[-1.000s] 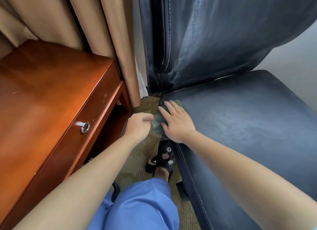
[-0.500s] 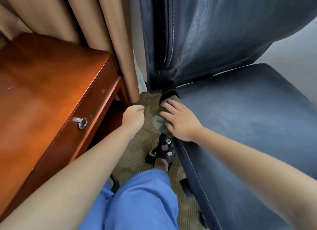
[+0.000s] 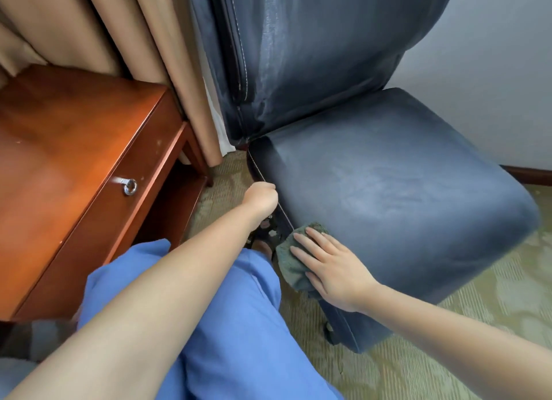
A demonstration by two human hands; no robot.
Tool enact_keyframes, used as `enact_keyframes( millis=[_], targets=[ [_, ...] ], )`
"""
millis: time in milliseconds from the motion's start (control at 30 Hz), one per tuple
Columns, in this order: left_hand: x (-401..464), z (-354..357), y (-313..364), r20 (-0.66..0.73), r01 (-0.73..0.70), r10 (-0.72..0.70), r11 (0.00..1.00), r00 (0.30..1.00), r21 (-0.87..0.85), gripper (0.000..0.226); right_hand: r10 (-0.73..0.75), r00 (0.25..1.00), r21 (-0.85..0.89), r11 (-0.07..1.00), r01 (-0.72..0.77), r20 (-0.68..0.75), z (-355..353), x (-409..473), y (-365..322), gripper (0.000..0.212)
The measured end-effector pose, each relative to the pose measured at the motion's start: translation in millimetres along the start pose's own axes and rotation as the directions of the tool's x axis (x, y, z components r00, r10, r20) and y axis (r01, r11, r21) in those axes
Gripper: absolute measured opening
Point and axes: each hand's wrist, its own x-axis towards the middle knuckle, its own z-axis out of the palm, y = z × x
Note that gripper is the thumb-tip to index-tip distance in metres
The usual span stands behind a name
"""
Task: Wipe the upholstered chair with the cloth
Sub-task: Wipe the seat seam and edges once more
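Observation:
The dark blue upholstered chair (image 3: 388,175) fills the middle and right of the head view, its tall backrest rising at the top. A grey-green cloth (image 3: 294,262) lies over the seat's near left edge. My right hand (image 3: 328,265) presses flat on the cloth, fingers straight and spread. My left hand (image 3: 260,198) is curled into a fist against the seat's left side seam, farther back; I cannot see anything held in it.
A reddish wooden desk (image 3: 74,160) with a metal ring pull (image 3: 129,186) stands at the left. Beige curtains (image 3: 143,41) hang behind it. My blue-trousered leg (image 3: 227,310) and a dark sandal (image 3: 265,235) are between desk and chair. Patterned carpet (image 3: 448,355) covers the floor.
My right hand has slid the cloth from the seat's back left corner forward along the left edge. The camera has pulled back, showing more of the seat.

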Motion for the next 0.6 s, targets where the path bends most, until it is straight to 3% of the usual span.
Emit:
enact_keyframes(
  millis=[167, 333, 600],
  targets=[
    [6, 2, 2, -0.087, 0.004, -0.012, 0.995, 0.996, -0.096, 0.029, -0.023, 0.999, -0.002, 1.000, 0.023, -0.035, 2, 2, 3, 0.048],
    [37, -19, -21, -0.175, 0.024, -0.054, 0.985, 0.983, -0.168, 0.039, -0.042, 0.998, -0.004, 0.999, 0.042, -0.043, -3, 81, 15, 0.050],
    [87, -41, -23, -0.204, 0.015, -0.071, 0.964, 0.976, -0.266, 0.037, -0.080, 0.996, 0.001, 0.997, 0.080, -0.025, -20, 213, 35, 0.047]
  ],
)
